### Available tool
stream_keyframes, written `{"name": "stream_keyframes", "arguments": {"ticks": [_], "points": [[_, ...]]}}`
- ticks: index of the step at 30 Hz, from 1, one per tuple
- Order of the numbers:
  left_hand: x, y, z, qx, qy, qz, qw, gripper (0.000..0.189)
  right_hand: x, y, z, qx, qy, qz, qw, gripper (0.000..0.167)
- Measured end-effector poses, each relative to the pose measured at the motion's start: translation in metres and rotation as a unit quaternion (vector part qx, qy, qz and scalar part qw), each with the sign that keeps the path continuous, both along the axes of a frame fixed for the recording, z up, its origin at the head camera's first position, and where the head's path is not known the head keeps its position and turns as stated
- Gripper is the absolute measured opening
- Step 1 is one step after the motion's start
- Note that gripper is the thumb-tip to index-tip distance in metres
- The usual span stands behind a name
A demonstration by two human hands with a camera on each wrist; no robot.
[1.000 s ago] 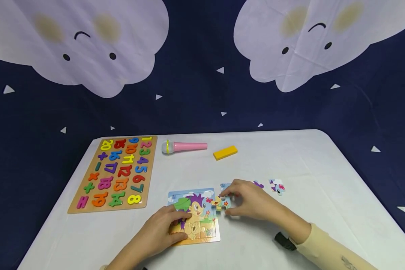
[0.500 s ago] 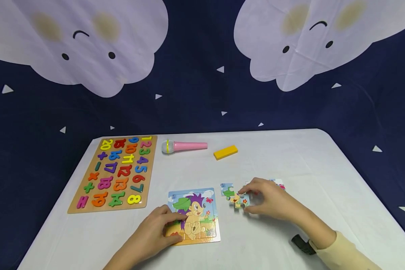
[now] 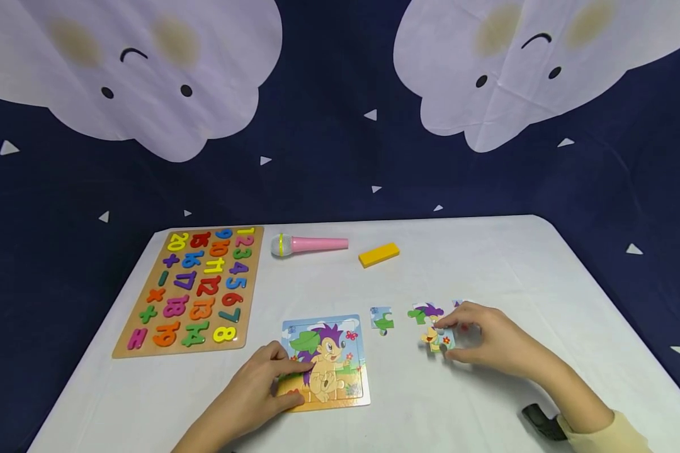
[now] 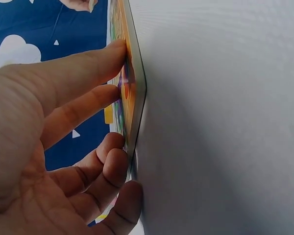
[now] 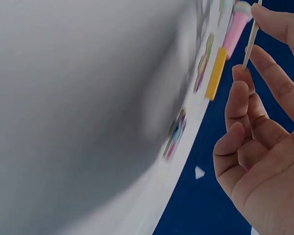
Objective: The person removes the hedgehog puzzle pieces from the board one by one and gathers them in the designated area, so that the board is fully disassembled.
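My right hand (image 3: 493, 340) pinches a jigsaw piece (image 3: 443, 343) between thumb and fingertips, above the table on the right. Edge-on, that piece (image 5: 250, 46) shows as a thin pale strip in the right wrist view. The framed jigsaw puzzle (image 3: 352, 371), with a purple-haired hedgehog picture, lies flat at the front centre. My left hand (image 3: 260, 380) rests on its left side, thumb and index fingertip on the picture. In the left wrist view the other fingers lie near the puzzle's edge (image 4: 137, 93). Loose jigsaw pieces lie nearby: one with a green leaf (image 3: 382, 319), another with purple hair (image 3: 425, 311).
A wooden number board (image 3: 243, 321) lies at the left. Toward the back are a pink toy microphone (image 3: 317, 245) and a yellow block (image 3: 379, 255). Another jigsaw piece (image 3: 457, 303) is mostly hidden behind the right hand. A dark cloth with clouds hangs behind the white table (image 3: 521, 264).
My right hand has carried the pinched jigsaw piece rightward from the puzzle's right edge, past the leaf piece. The left hand has slid slightly left and stays on the puzzle.
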State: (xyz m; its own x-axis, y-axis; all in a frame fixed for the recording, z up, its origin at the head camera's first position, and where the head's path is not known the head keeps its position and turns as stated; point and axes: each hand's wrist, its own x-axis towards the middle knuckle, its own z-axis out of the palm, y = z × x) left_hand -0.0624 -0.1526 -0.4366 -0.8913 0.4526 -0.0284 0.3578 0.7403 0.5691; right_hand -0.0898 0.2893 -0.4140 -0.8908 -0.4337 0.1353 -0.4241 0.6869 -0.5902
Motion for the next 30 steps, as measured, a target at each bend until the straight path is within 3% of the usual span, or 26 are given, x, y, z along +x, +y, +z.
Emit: {"name": "stream_keyframes", "arguments": {"ticks": [10, 18, 30], "points": [[0.0, 0.0, 0.001, 0.008, -0.009, -0.001, 0.9999, 0.042, 0.011, 0.037, -0.01, 0.006, 0.016, -0.028, 0.9995, 0.045], [0.0, 0.0, 0.001, 0.006, -0.009, 0.0, 0.9999, 0.042, 0.014, 0.057, -0.018, -0.009, -0.023, -0.04, 0.9989, 0.04], [-0.001, -0.001, 0.0, 0.005, -0.016, 0.002, 0.9999, 0.042, 0.012, 0.065, -0.024, 0.003, -0.035, -0.039, 0.9986, 0.04]]}}
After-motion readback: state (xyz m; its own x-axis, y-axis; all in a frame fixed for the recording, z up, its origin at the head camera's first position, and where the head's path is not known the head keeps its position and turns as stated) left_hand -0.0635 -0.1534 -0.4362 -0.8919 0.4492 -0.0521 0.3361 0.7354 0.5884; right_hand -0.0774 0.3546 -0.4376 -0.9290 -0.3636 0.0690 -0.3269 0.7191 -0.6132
